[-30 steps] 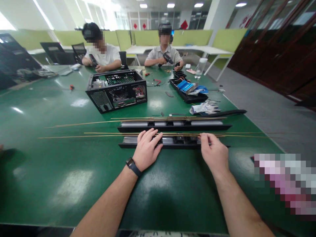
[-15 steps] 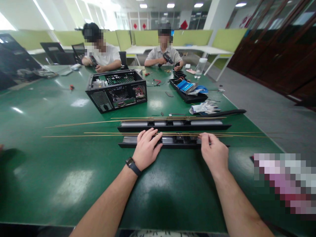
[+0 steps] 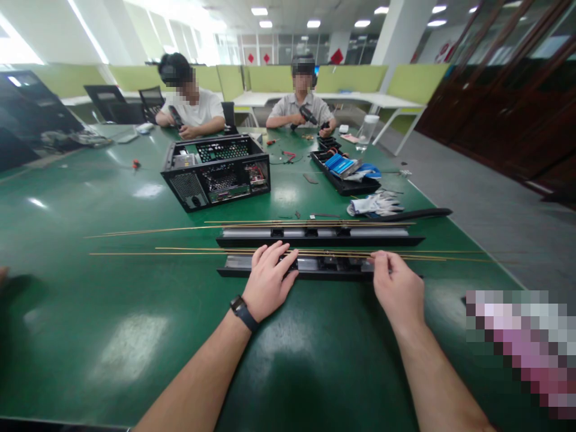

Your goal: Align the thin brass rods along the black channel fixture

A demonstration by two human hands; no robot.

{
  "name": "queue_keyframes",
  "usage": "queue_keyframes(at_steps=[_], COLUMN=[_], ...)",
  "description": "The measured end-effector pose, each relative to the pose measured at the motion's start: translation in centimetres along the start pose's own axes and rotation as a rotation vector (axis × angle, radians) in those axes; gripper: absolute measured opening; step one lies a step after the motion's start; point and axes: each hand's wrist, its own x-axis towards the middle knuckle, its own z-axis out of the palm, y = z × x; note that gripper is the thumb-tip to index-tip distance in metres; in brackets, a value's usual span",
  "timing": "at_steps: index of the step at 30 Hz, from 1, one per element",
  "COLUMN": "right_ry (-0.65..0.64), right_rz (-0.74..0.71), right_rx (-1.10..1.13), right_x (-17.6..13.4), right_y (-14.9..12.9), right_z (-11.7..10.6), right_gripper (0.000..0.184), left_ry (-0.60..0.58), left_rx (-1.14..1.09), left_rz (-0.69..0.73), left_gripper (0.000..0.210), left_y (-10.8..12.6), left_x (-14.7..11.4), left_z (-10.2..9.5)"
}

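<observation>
My left hand [image 3: 270,279] lies with fingers spread over the near black-and-silver rail [image 3: 333,276], its fingertips across several thin golden rods [image 3: 130,254]. These rods run lengthwise along the rail and stick out past both its ends. Toward the rail's right end, my right hand [image 3: 399,288] pinches one thin rod between thumb and fingertips. Just behind lies a second, similar rail [image 3: 315,242] with black blocks in it and more golden rods [image 3: 148,231] along it.
Behind the rails stand an open computer case [image 3: 216,174] and a black tray [image 3: 355,185] with blue items. White gloves [image 3: 378,204] and a long black strip [image 3: 418,215] lie at right. Two people sit across the green table, each holding a power drill. A pixelated patch covers the lower right.
My right hand has moved slightly right, and one near rod has slid right with it. My left hand stays on the rail. The whole view has shifted a little downward.
</observation>
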Motion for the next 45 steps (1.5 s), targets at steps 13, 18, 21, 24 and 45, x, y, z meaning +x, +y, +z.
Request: queue_keyframes(at_steps=[13,18,21,24,45], right_ry=[-0.027,0.059,0.042,-0.041,0.062], right_rz=[-0.009,0.112,0.101,0.019,0.135], right_rx=[0.044,-0.065,-0.005,0.077,-0.061], right_x=[0.0,0.7,0.4,-0.1,0.7], right_y=[-0.1,0.7,0.4,-0.3,0.8], right_z=[-0.1,-0.3,-0.3,-0.1,-0.5], right_gripper=[0.043,0.044,0.042,0.042,0.04], left_ry=[0.009,0.01,0.013,0.017,0.018], left_rx=[0.014,0.018,0.022,0.02,0.009], left_rz=[0.011,0.013,0.015,0.017,0.014], left_gripper=[0.04,0.04,0.039,0.039,0.04], left_y=[0.0,-0.1,-0.1,-0.1,-0.1], left_x=[-0.1,-0.1,-0.1,-0.1,0.0], left_z=[0.2,0.2,0.2,0.2,0.1])
